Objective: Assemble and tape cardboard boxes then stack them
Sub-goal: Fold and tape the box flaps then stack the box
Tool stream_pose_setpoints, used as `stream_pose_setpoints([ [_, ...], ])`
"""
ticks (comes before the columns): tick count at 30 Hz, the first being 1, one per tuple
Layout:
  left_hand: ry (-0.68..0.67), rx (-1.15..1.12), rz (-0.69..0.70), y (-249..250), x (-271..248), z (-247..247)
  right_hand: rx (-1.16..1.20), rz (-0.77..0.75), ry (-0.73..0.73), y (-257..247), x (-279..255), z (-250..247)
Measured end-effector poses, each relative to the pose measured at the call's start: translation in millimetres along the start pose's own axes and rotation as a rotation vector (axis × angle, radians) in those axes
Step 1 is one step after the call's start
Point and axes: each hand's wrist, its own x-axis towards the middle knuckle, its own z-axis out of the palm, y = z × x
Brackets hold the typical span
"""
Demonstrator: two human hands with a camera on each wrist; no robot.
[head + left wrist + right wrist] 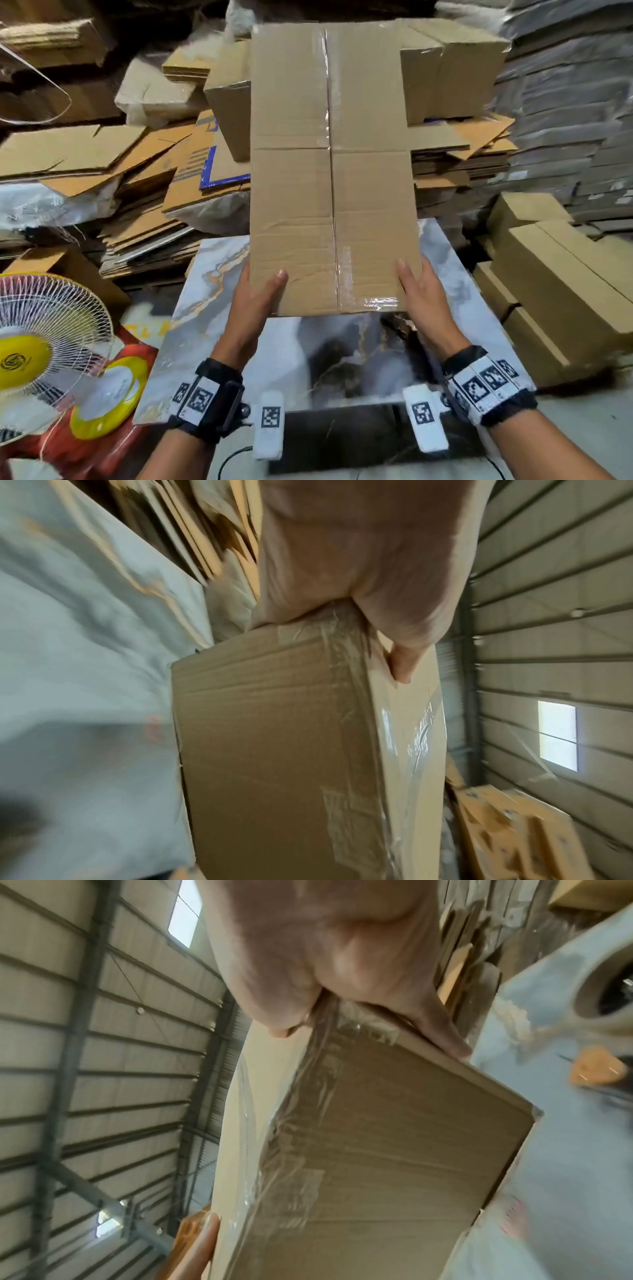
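Holding the box [334, 171] up over the table [212, 308], I am gripping its near end from both sides. My left hand [255, 301] is clamping the left near corner, thumb lying on the top face and the other fingers wrapping underneath, as the left wrist view is showing [359, 569]. My right hand [423, 298] is doing the same at the right near corner, thumb on top, fingers curling under the lower edge [329, 958]. Neither hand is free; both are closing on the cardboard.

Clear tape [329, 89] is running down the middle seam of the top face and folding over the near edge, where it is glinting. In the wrist views the tape is also wrapping round the end face [346, 723].

Beyond the far end of the box, two more boxes [445, 65] are standing on piles of flat cardboard [78, 150]. Further boxes are sitting to my right [561, 281]. A fan [44, 346] is standing to my left beside the table. A tape roll [606, 999] is lying on the table, showing only in the right wrist view.
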Motion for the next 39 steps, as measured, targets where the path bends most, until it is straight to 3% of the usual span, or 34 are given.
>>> stream_pose_setpoints([
  [8, -0.071, -0.008, 0.159, 86, 66, 165, 0.067, -0.049, 0.002, -75, 92, -161],
  [13, -0.097, -0.015, 0.215, 135, 116, 231, 0.159, -0.046, -0.054, -116, 146, -220],
  [20, -0.14, 0.026, 0.301, 180, 194, 289, 0.22, -0.162, 0.036, -139, 238, -245],
  [28, -0.303, 0.087, 0.219, 214, 306, 328, 0.144, -0.21, 0.152, -173, 352, -271],
  [35, -0.237, 0.125, 0.364, 232, 404, 381, 0.064, -0.272, 0.151, -209, 461, -298],
  [39, -0.184, 0.135, 0.472, 250, 456, 424, -0.006, -0.41, 0.2, -227, 548, -317],
])
